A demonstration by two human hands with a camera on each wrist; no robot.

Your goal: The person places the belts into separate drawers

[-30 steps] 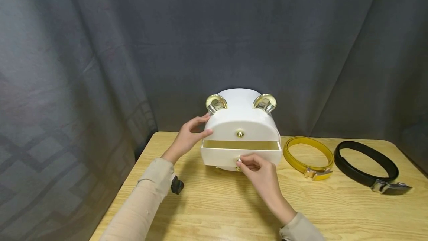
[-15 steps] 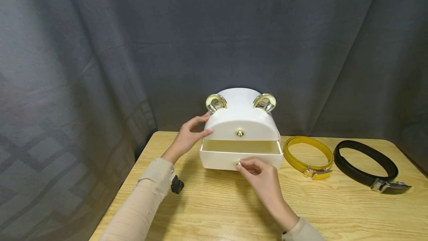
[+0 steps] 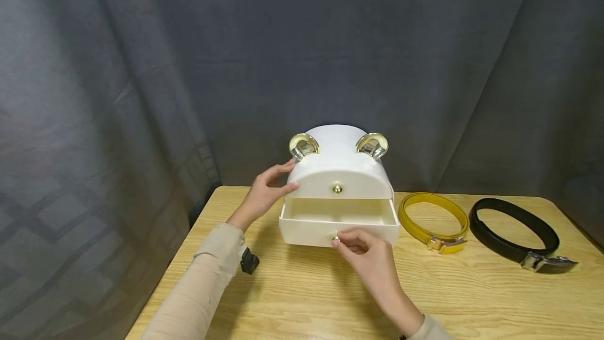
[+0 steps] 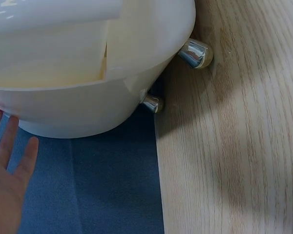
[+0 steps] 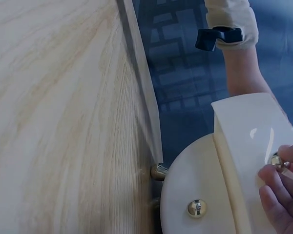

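In the head view a white storage box with gold ears stands on the table, its rounded upper drawer closed. The middle drawer is pulled out and its inside looks bare. My right hand pinches the gold knob on that drawer's front between thumb and fingers. My left hand rests against the box's left side, thumb at the front edge; its fingers lie straight along the white wall in the left wrist view. Below, a lower drawer's gold knob shows in the right wrist view.
A coiled yellow belt lies right of the box, with a coiled black belt beyond it. Gold feet lift the box off the wooden table. A dark grey curtain hangs behind.
The middle drawer has slid farther out toward me, drawn by my right hand on its knob, so more of its inside shows. My left hand has stayed at the box's side.
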